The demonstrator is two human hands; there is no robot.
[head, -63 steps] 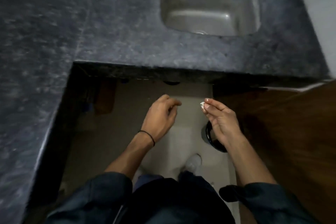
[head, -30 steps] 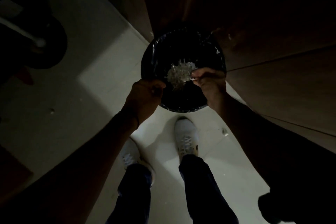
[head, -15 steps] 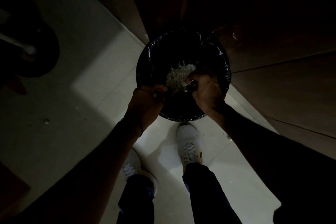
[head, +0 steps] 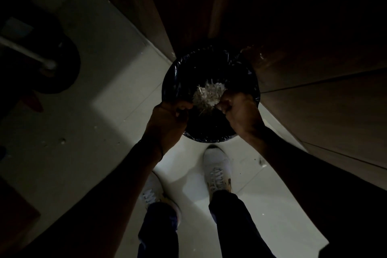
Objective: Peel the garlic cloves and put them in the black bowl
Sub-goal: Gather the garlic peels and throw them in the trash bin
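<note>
I take this for the floor level of a home kitchen, dimly lit. Pale floor tiles run beneath me, and wood-grain cupboard panels stand along the right, reaching down to them. Against the panels sits a round bin lined with a black plastic bag, with pale scraps heaped inside. At the far left a white pipe ends over a dark round shape I cannot identify. White trainers stand on the tiles: ordinary household wear.

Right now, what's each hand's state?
Left hand: fingers curled by the bin rim, contents cannot be told.
Right hand: fingers curled over the peels, contents cannot be told.
</note>
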